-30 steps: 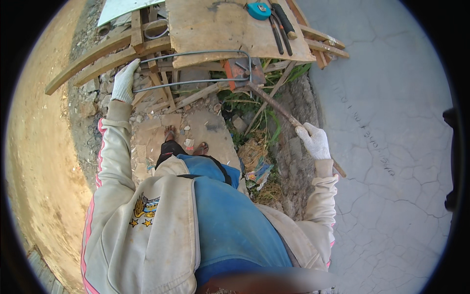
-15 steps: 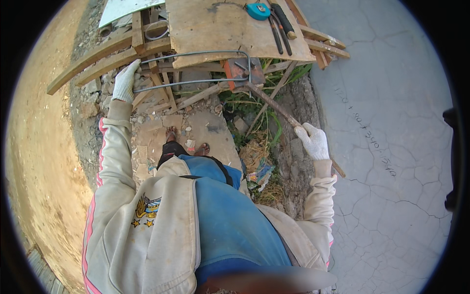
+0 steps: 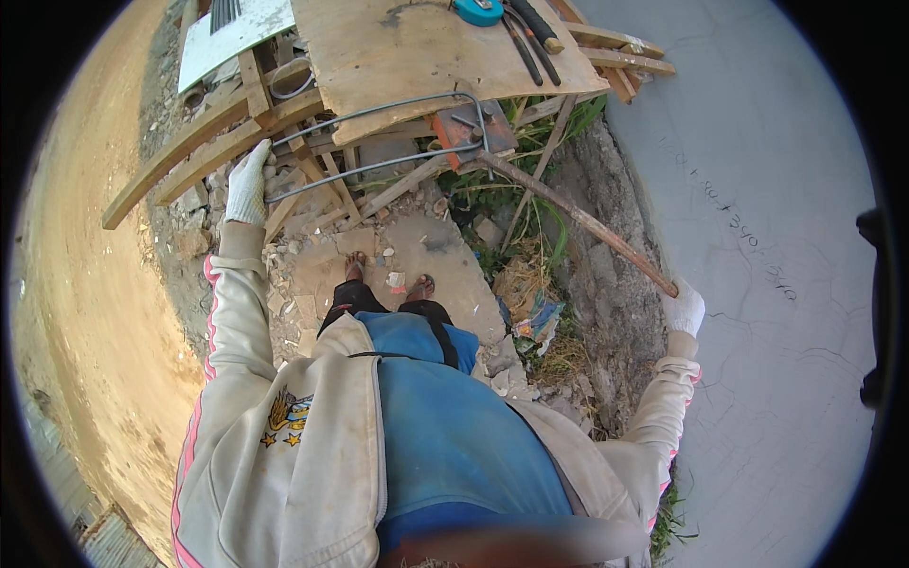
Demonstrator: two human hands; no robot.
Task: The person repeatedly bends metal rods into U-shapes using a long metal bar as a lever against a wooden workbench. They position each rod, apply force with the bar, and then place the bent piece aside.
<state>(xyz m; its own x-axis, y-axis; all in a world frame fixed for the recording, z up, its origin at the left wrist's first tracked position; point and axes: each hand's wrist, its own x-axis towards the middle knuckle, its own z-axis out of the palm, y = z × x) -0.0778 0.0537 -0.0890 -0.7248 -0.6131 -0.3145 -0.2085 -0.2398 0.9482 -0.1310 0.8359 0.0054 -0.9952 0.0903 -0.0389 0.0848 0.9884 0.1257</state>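
Note:
My left hand [image 3: 248, 185], in a white knit glove, is closed round the near ends of a thin steel rod [image 3: 374, 166] bent into a long U shape. The rod's bent end lies over a rusty orange-brown plate [image 3: 499, 137] with short metal pins, at the edge of a plywood board. My right hand [image 3: 684, 308], also gloved, is wrapped round the outer end of a long rusty bar [image 3: 589, 221]. The bar's other end meets the rod beside the plate; exactly how they engage is too small to tell.
On the plywood [image 3: 388, 57] lie a teal tape measure [image 3: 478, 10], dark-handled pincers [image 3: 524, 47] and a black grip with a wooden end [image 3: 540, 26]. Timber beams [image 3: 170, 142] and a white board [image 3: 227, 47] are at left. Rubble surrounds my feet; a grey cracked surface [image 3: 757, 189] borders the right.
My right hand has moved outward along the rusty bar to its end, which earlier stuck out past the glove. The bar has swung slightly. My left hand keeps its hold on the rod.

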